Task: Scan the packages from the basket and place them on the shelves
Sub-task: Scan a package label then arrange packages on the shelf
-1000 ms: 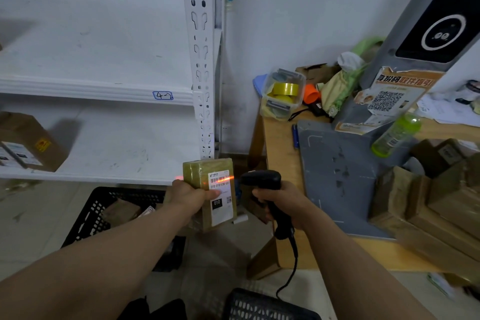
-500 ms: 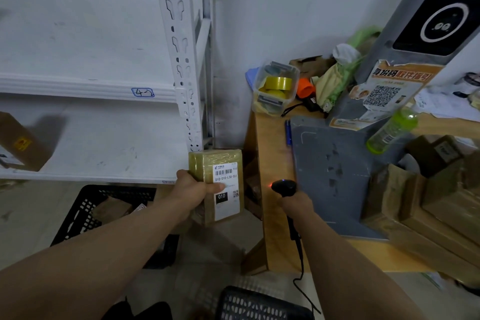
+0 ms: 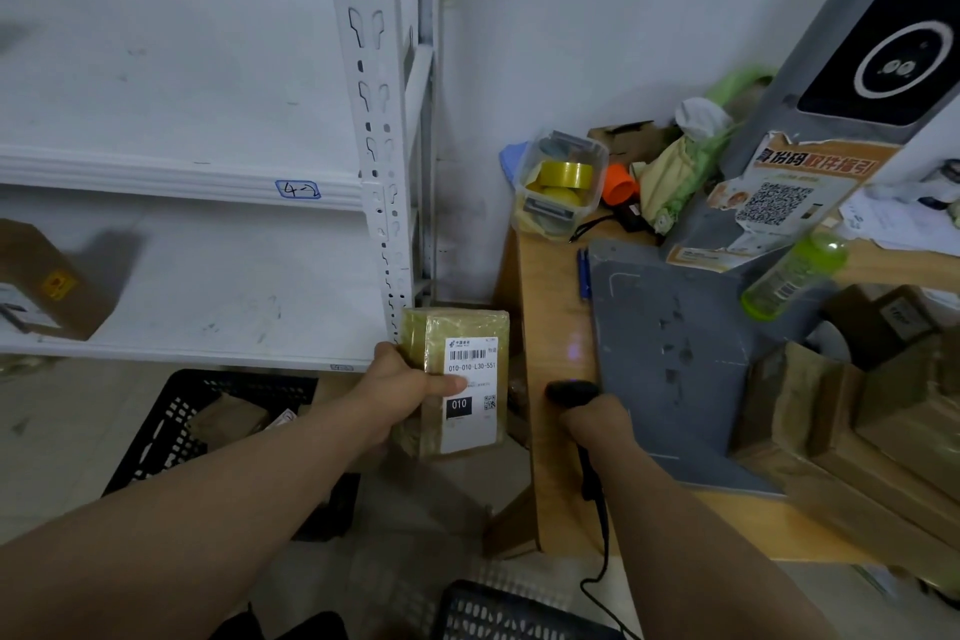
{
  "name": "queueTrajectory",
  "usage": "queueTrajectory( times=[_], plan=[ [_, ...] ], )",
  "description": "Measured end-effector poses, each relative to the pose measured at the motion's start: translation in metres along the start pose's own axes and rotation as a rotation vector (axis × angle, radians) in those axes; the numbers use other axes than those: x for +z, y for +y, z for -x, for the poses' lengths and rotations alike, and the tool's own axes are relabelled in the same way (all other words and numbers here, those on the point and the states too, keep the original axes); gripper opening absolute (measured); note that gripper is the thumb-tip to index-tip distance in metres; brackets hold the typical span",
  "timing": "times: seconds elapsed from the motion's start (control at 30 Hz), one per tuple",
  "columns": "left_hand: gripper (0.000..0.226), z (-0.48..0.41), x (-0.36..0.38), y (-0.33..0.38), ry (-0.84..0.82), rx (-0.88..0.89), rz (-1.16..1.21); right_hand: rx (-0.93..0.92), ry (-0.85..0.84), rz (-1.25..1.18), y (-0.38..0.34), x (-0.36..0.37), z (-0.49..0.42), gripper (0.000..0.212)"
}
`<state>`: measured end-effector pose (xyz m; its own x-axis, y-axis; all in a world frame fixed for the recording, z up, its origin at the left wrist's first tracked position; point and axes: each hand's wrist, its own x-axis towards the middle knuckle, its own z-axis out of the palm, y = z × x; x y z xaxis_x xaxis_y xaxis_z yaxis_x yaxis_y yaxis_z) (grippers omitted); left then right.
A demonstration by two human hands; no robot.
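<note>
head view; left hand (image 3: 410, 390) holds the package (image 3: 465, 379) upright; thumb pressed across the white label, other fingers wrapped round the back, so clamped on it; package is in the air just beside the shelf upright (image 3: 363, 120), between the black basket (image 3: 156, 452) on the floor and the table (image 3: 550, 307); label 010-010-L30-551 faces the camera; right hand (image 3: 597, 424) curled tight round the scanner (image 3: 569, 389) handle; scanner head low at the table edge, aimed along the wood, not at the label; faint glow on the table just ahead of it; cable (image 3: 597, 541) hangs down from the handle; basket holds more parcels, cannot count them; lower shelf (image 3: 234, 296) has one brown box (image 3: 41, 281) at far left, rest of that board bare; tag 4-2 (image 3: 297, 189) on the shelf edge above

judgement: reads as the put-away leg, scanner parked, package next to go on a shelf; to do it well: swing the package left round the upright, not into it; lift over the front lip of the lower shelf; set it flat or standing stable, label facing out, beside the brown box and not on it; loosen the thumb only once the board takes the weight; if the code needs a re-read, slide the thumb off the print first; keep the cable off the table corner
</note>
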<state>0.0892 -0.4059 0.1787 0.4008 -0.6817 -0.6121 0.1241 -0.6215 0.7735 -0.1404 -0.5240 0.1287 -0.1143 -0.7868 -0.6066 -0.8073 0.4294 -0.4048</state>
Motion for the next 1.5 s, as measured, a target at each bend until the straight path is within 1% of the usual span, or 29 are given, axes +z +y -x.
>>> queueTrajectory(
  times=[0.07,0.2,0.27,0.33,0.37,0.47,0.53,0.63,0.7,0.77,0.87,0.9,0.97,1.03,1.13,1.2,1.27,1.33,1.43,1.5],
  plan=[
    [0.077,0.001,-0.004,-0.001,-0.011,0.000,0.000,-0.029,0.028,0.032,-0.002,-0.004,0.005,0.057],
    [0.078,0.007,-0.009,0.000,-0.038,0.028,0.001,-0.117,0.136,0.125,-0.006,-0.015,0.018,0.053],
    [0.075,0.014,-0.011,0.003,-0.054,0.050,0.009,-0.179,0.150,0.131,-0.012,-0.020,0.027,0.058],
    [0.072,0.023,-0.015,0.007,-0.056,0.066,0.027,-0.253,0.088,0.078,-0.020,-0.023,0.040,0.067],
    [0.072,0.027,-0.018,0.009,-0.059,0.076,0.033,-0.296,0.029,0.015,-0.026,-0.023,0.049,0.066],
    [0.071,0.041,-0.035,0.013,-0.080,0.110,0.043,-0.369,-0.201,-0.182,-0.053,-0.023,0.090,0.050],
    [0.069,0.052,-0.053,0.016,-0.091,0.127,0.060,-0.410,-0.295,-0.224,-0.073,-0.019,0.118,0.051],
    [0.066,0.073,-0.090,0.022,-0.094,0.164,0.087,-0.467,-0.424,-0.306,-0.103,-0.010,0.155,0.051],
    [0.067,0.089,-0.122,0.030,-0.090,0.198,0.107,-0.508,-0.490,-0.358,-0.128,-0.004,0.184,0.050],
    [0.062,0.107,-0.161,0.042,-0.088,0.239,0.154,-0.561,-0.561,-0.417,-0.153,0.001,0.215,0.049],
    [0.044,0.138,-0.225,0.063,-0.124,0.320,0.239,-0.694,-0.650,-0.438,-0.193,0.010,0.264,0.050],
    [0.042,0.148,-0.247,0.068,-0.138,0.338,0.290,-0.746,-0.658,-0.433,-0.208,0.015,0.282,0.051],
    [0.039,0.167,-0.288,0.076,-0.142,0.353,0.419,-0.823,-0.647,-0.436,-0.237,0.028,0.315,0.058],
    [0.036,0.186,-0.324,0.081,-0.128,0.374,0.487,-0.871,-0.622,-0.446,-0.265,0.044,0.351,0.061],
    [0.043,0.214,-0.372,0.089,-0.122,0.412,0.535,-0.901,-0.546,-0.470,-0.302,0.061,0.404,0.055],
    [0.043,0.232,-0.407,0.098,-0.128,0.449,0.582,-0.916,-0.548,-0.489,-0.323,0.065,0.433,0.052],
    [0.055,0.251,-0.438,0.108,-0.126,0.483,0.605,-0.895,-0.587,-0.559,-0.340,0.064,0.456,0.042],
    [0.073,0.268,-0.465,0.117,-0.161,0.512,0.583,-0.865,-0.648,-0.680,-0.354,0.063,0.471,0.039],
    [0.084,0.290,-0.496,0.133,-0.234,0.562,0.537,-0.848,-0.695,-0.837,-0.370,0.064,0.493,0.039],
    [0.086,0.306,-0.510,0.143,-0.219,0.604,0.483,-0.860,-0.709,-0.888,-0.379,0.065,0.506,0.036]
  ],
)
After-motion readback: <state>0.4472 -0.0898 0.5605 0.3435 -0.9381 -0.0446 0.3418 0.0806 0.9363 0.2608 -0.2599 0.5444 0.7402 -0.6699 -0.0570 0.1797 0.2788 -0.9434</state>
